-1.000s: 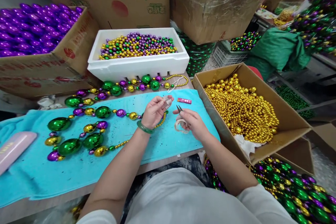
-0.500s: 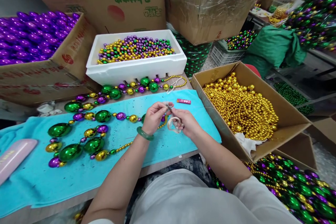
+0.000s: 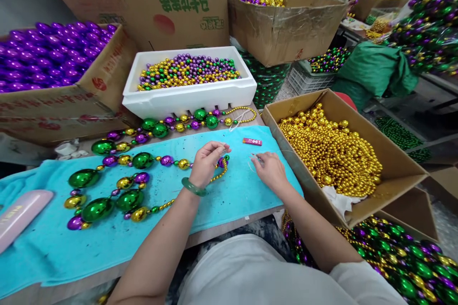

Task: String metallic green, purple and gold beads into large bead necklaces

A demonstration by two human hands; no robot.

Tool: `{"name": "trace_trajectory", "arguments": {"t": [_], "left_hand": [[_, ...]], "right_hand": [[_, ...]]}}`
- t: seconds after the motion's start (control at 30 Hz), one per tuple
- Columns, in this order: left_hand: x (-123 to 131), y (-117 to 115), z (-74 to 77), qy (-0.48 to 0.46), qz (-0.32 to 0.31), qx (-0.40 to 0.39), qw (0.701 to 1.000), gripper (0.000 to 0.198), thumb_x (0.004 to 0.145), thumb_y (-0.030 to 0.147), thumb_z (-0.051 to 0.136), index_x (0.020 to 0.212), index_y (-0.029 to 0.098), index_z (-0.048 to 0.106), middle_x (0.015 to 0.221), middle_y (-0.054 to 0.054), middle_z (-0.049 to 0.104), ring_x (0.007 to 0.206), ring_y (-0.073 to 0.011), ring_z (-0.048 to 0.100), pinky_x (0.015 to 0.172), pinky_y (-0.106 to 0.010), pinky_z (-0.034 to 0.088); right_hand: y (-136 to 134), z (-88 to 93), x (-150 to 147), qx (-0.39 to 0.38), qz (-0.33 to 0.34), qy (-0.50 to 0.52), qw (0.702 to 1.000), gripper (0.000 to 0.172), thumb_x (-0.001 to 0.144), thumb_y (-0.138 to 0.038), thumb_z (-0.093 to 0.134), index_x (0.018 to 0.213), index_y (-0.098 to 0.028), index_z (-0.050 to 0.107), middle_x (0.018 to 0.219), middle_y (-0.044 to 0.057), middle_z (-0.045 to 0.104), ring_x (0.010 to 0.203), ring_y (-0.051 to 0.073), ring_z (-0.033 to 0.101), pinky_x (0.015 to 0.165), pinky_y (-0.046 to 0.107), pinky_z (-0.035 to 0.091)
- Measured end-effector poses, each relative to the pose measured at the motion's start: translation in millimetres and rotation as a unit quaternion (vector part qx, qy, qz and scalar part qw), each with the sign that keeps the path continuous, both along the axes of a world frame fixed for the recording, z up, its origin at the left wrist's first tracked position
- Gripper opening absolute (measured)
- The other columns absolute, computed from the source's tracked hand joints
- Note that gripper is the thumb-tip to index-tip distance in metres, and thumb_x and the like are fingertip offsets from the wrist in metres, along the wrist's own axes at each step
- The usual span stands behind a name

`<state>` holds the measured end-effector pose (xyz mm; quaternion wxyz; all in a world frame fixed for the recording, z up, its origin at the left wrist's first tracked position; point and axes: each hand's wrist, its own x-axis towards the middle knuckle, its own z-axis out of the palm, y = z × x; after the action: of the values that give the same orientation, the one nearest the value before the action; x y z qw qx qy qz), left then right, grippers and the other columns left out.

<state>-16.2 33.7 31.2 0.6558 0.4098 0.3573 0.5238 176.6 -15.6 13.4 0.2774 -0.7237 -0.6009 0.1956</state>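
My left hand [image 3: 208, 161], with a green bangle [image 3: 193, 187] at its wrist, pinches thumb and forefinger together over the towel; what they hold is too small to make out. Beside it lies the end of a bead necklace [image 3: 142, 159] strung with large green, purple and gold beads. My right hand [image 3: 270, 170] is lowered over the towel further right, its fingertips closed on a thin clear thread [image 3: 251, 166]. A small red lighter-like stick [image 3: 252, 142] lies just beyond it.
A blue towel [image 3: 107, 252] covers the table, with a pink case [image 3: 22, 217] at its left end. Behind stands a white foam box [image 3: 193, 101] of small beads. Cardboard boxes hold purple beads [image 3: 46, 57] and gold bead strands [image 3: 332, 152].
My hands have moved apart, the right one going right and slightly down. The scissors with wrapped handles that were in my right hand no longer show.
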Motion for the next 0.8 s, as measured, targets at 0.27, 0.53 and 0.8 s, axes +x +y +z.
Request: {"name": "trace_trajectory", "arguments": {"t": [0.27, 0.53, 0.8], "left_hand": [[-10.7, -12.3, 20.6, 0.033, -0.013, 0.019, 0.999, 0.014, 0.07, 0.03, 0.074, 0.07, 0.019, 0.066, 0.108, -0.006, 0.064, 0.113, -0.0228, 0.055, 0.095, -0.036, 0.044], [-33.0, -15.6, 36.9, 0.046, 0.038, 0.065, 0.996, 0.012, 0.072, 0.028, 0.071, 0.066, 0.02, 0.066, 0.098, -0.005, 0.068, 0.119, -0.0239, 0.052, 0.1, -0.036, 0.039], [-55.7, -29.7, 36.6, 0.062, 0.16, 0.0, 0.985, 0.01, 0.075, 0.027, 0.067, 0.077, 0.018, 0.063, 0.076, -0.002, 0.066, 0.072, -0.0148, 0.064, 0.061, -0.026, 0.047]], "right_hand": [[17.8, 4.9, -37.1, 0.149, 0.15, 0.113, 0.971, 0.022, 0.088, -0.023, 0.048, 0.1, -0.018, 0.066, 0.099, 0.008, 0.067, 0.087, 0.017, 0.059, 0.085, 0.032, 0.046], [42.2, 25.2, -75.6, 0.003, 0.244, 0.4, 0.884, 0.019, 0.069, -0.031, 0.067, 0.083, -0.019, 0.067, 0.084, 0.002, 0.067, 0.069, 0.011, 0.056, 0.065, 0.026, 0.046], [44.9, 31.6, -97.1, -0.046, 0.242, 0.439, 0.864, 0.022, 0.068, -0.037, 0.069, 0.072, -0.018, 0.059, 0.059, -0.002, 0.062, 0.045, 0.008, 0.049, 0.041, 0.021, 0.034]]}}
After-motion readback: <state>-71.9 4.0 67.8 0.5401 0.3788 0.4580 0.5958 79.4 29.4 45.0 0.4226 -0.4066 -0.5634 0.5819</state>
